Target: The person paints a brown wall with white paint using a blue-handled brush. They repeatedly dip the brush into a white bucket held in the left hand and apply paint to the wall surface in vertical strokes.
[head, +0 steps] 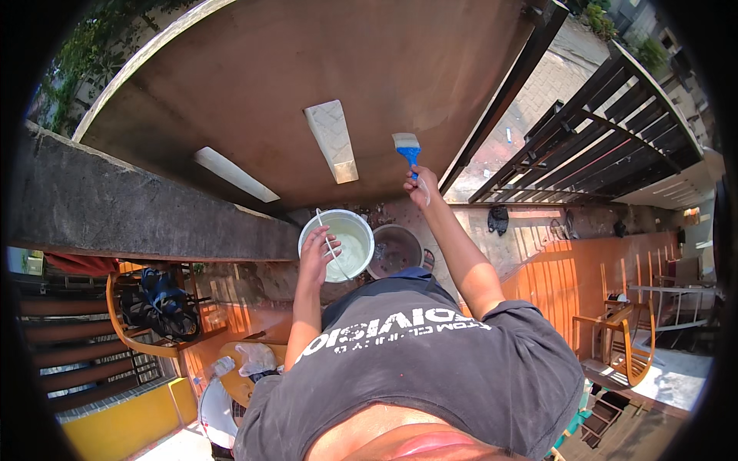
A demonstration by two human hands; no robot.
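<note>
My right hand [422, 185] grips the blue handle of a wide paintbrush [408, 151]. Pale bristles point up at the brown wall [380, 69]; whether they touch it I cannot tell. A whitish smear marks that hand. My left hand [317, 253] is at the near left side of a white bucket [368, 231], with its fingers around the thin bail handle [341, 266]. Pale, whitish liquid [349, 245] lies inside the bucket. Beside it, partly hidden by the bucket and my shirt, a darker round tub [403, 237] stands on the ground.
Two slots, one upright [334, 141] and one slanted [236, 174], pierce the wall. A dark ledge [144, 201] runs along the left. To the right is a black metal gate [599, 138]. Wooden chairs [625, 346] and a loaded armchair [130, 340] stand on the orange floor behind.
</note>
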